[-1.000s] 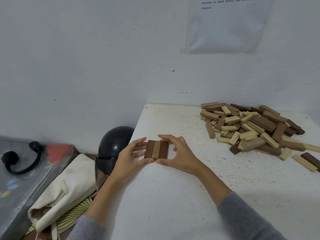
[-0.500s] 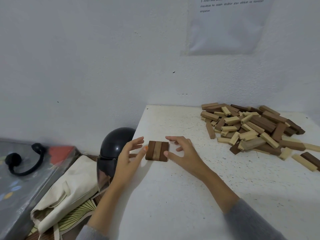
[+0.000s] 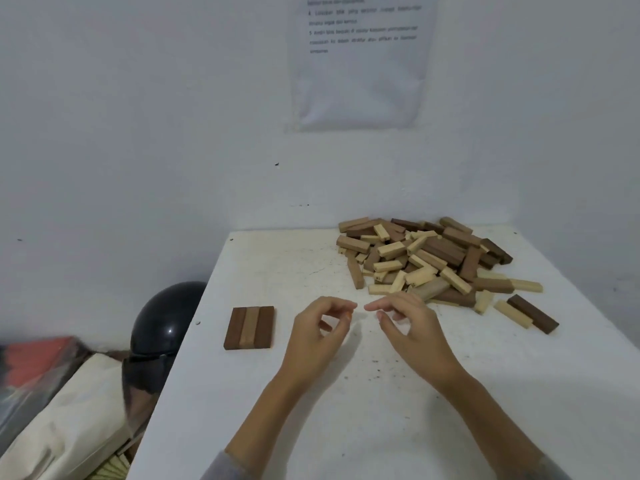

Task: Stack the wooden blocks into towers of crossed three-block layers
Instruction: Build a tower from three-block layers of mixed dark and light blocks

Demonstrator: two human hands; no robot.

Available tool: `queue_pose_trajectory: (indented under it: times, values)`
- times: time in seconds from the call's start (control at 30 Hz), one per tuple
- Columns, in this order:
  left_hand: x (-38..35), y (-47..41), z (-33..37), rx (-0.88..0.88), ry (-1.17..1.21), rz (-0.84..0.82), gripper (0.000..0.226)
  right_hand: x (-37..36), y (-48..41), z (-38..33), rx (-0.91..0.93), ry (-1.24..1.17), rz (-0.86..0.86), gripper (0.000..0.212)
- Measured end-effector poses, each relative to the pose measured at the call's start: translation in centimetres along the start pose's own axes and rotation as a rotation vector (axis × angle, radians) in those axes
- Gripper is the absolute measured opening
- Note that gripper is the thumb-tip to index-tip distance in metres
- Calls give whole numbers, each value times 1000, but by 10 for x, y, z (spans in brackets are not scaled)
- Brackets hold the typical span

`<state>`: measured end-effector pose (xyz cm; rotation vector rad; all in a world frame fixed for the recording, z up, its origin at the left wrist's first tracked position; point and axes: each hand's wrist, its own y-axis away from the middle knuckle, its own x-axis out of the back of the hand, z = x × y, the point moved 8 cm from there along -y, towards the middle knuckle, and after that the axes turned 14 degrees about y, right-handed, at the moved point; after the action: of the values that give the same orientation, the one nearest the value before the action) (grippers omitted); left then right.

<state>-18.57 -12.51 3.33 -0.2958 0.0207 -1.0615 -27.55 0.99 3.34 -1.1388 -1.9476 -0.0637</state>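
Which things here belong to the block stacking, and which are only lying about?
Belong to the job: layer of three blocks, block pile, left hand, right hand, both empty.
Just lying about: helmet, cloth bag, paper sheet on the wall.

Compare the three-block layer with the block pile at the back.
The three-block layer has three blocks flush side by side, dark, light, dark; the block pile holds many, jumbled at all angles. The layer is one block high; the pile overlaps in places. Both are wooden and rest on the white table.
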Motion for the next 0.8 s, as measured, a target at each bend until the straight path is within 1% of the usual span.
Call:
queue_pose_trajectory:
  times: [0.1, 0.2, 0.27, 0.4, 0.5, 0.6, 0.67, 0.73, 0.8]
  values:
    - [-31, -14, -10, 26, -55, -67, 18, 23, -2, 22, -10, 161, 107, 29]
    - [-57, -26, -13, 6, -110, -140, 24, 38, -7, 37, 45, 364, 184, 27]
    - [-73, -33, -14, -24, -176, -178, 32, 41, -10, 47, 52, 471, 172, 33]
    - [-93, -47, -15, -67, -262, -174, 42, 37, -14, 57, 67, 599, 99, 43]
    - [-101, -54, -19, -44, -286, -176, 47, 36, -17, 60, 67, 621, 88, 45]
    - [-101, -55, -23, -19, -253, -140, 42, 37, -19, 61, 74, 607, 96, 43]
    - [-100, -53, -21, -24, -282, -139, 41, 38, -21, 62, 78, 592, 104, 41]
    - [-99, -52, -19, -14, -346, -167, 44, 40, -21, 63, 76, 571, 112, 39]
    - [-98, -51, -19, -4, -422, -232, 47, 42, -20, 63, 76, 542, 127, 37]
